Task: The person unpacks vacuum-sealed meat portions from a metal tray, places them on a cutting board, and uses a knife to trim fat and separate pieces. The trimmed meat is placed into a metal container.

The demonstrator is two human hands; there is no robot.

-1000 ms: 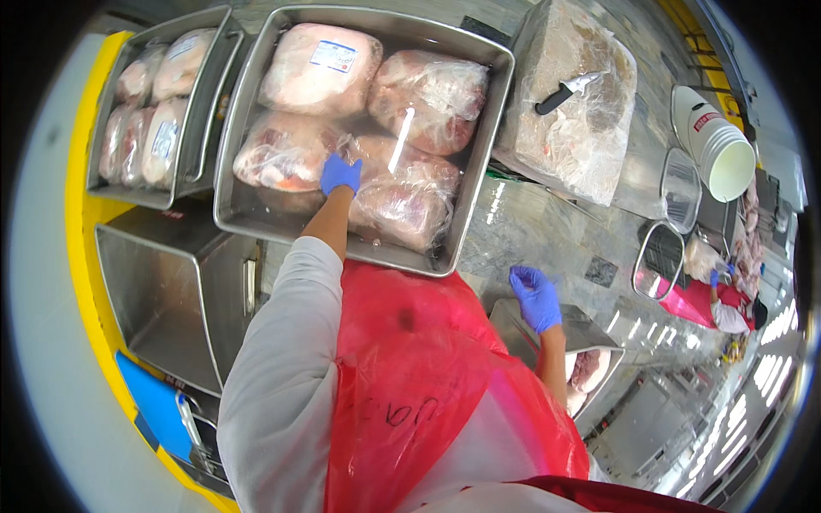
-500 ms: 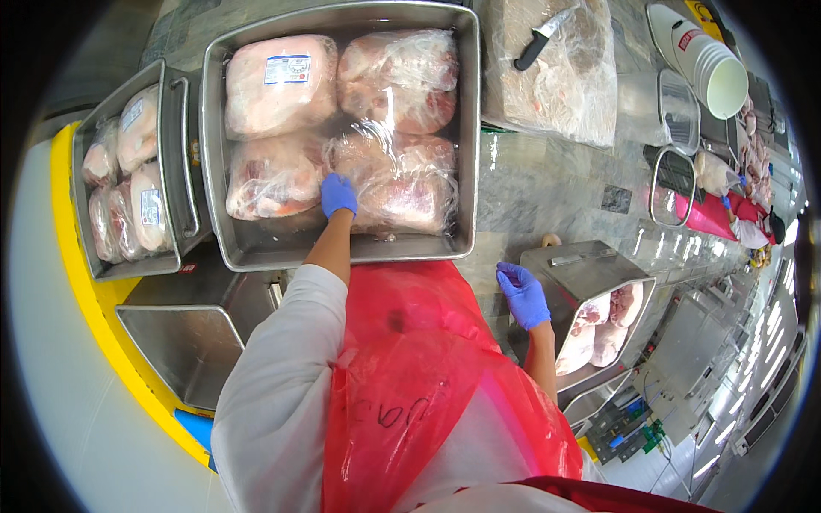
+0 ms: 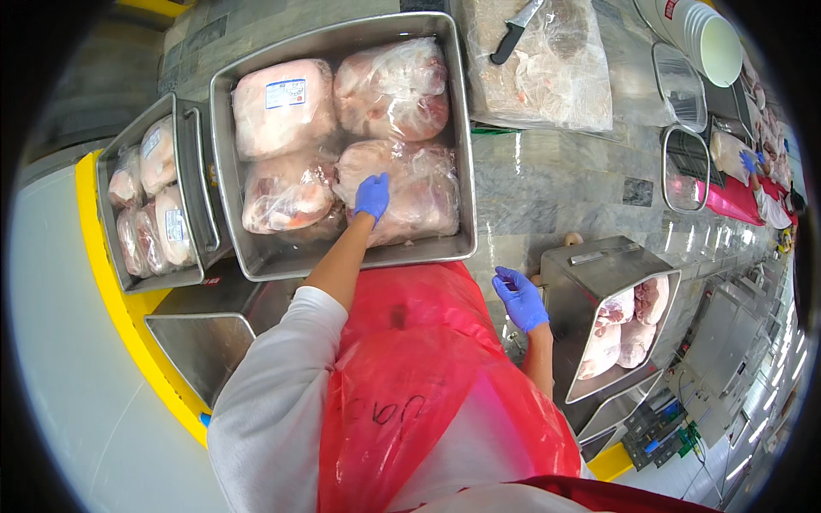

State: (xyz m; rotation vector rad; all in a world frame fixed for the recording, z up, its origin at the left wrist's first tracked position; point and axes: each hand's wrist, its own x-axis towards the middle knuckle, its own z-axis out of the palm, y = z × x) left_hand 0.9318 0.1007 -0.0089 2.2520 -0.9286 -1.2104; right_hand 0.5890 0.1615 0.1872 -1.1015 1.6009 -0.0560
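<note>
My left hand (image 3: 372, 197), in a blue glove, is at the left side of a plastic-wrapped piece of meat (image 3: 415, 201). Its fingers are bunched together on the wrap. That piece lies at the near right of a deep metal tub (image 3: 342, 265). Three more wrapped pieces share the tub: a labelled pale one (image 3: 286, 120), one at the far right (image 3: 392, 85) and one at the near left (image 3: 289, 195). Away from the tub, my right hand (image 3: 520, 299), also blue-gloved, hangs with loosely parted fingers and nothing in it.
A smaller metal bin (image 3: 198, 214) at the left holds more wrapped meat. Right of the big tub, a black-handled knife (image 3: 510, 41) lies on a plastic-covered block (image 3: 564, 90). Beside my right hand stands a metal bin (image 3: 590, 269) of meat. Another worker's sleeve (image 3: 774, 207) shows far right.
My left hand has moved from the gap between the near pieces onto the right one. My right hand stays apart and empty. The whole view has shifted slightly.
</note>
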